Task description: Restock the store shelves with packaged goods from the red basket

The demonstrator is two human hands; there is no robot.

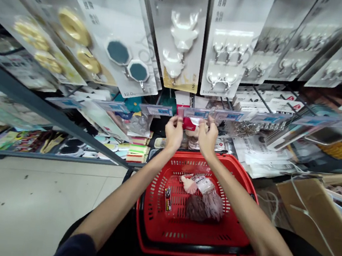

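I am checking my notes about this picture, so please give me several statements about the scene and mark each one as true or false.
1. The left hand and right hand are both close to the price labels. True.
2. Something red shows between the hands. True.
3. The basket is empty. False: the basket holds several items, including a dark brown bundle.
4. The cardboard box stands left of the basket. False: the cardboard box is on the right.
5. The octagonal plates are yellow. False: the octagonal plates are blue-grey.
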